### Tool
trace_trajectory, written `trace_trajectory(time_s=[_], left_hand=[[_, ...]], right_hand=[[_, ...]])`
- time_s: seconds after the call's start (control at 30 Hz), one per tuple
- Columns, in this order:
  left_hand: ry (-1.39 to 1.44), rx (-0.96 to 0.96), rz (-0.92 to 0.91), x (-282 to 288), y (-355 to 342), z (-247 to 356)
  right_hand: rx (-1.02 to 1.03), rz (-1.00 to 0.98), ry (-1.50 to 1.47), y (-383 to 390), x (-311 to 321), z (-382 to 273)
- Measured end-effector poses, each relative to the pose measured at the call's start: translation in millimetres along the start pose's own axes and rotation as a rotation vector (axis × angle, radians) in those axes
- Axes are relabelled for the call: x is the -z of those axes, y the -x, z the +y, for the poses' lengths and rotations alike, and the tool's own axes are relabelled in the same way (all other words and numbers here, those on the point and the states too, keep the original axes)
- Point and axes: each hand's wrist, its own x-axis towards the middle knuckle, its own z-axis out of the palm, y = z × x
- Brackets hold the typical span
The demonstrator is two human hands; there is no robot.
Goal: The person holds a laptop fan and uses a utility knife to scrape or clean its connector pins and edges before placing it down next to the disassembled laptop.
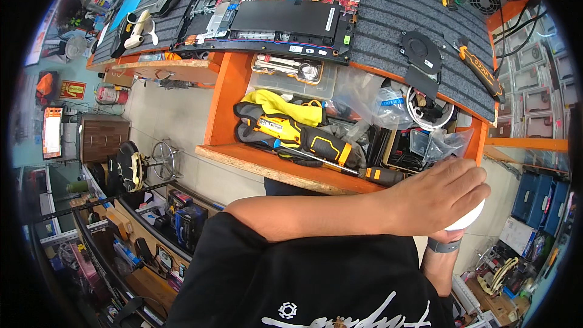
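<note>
My left hand (pixel 446 191) reaches across to the right, its fingers curled over a white rounded object (pixel 469 217). Only a curved white edge of that object shows, so its kind is unclear. My right hand (pixel 450 237) comes up from below with a grey band on its wrist and supports the same object; its fingers are hidden. Both hands are just outside the near right corner of an open orange drawer (pixel 221 106). In the drawer lie a yellow-and-black power tool (pixel 297 136), a yellow cloth (pixel 282 107), a screwdriver (pixel 376 174) and clear plastic bags (pixel 398 106).
Above the drawer, an opened laptop (pixel 282 21) with a red circuit board lies on a grey ribbed mat (pixel 385 24). A black fan (pixel 420 51) and an orange-and-black tool (pixel 477 67) are to its right. A white cable coil (pixel 425 123) is in the drawer. Shelves (pixel 133 237) stand lower left.
</note>
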Motion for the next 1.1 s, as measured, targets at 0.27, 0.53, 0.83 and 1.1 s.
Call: trace_trajectory(time_s=[0.27,0.53,0.83,1.1], left_hand=[[-0.033,0.244,0.148,-8.2,-4.8,2.9],[-0.243,0.386,-0.260,46.5,-24.8,7.7],[-0.345,0.004,-0.338,44.8,-39.5,-7.8],[-0.383,0.143,-0.346,40.1,-38.3,1.3]], right_hand=[[0.071,0.041,0.013,-4.6,20.9,1.0],[-0.094,0.005,-0.200,-28.7,36.5,2.7],[-0.110,0.366,-0.178,-29.7,22.8,4.1],[-0.094,0.162,-0.066,-28.5,21.0,2.2]])
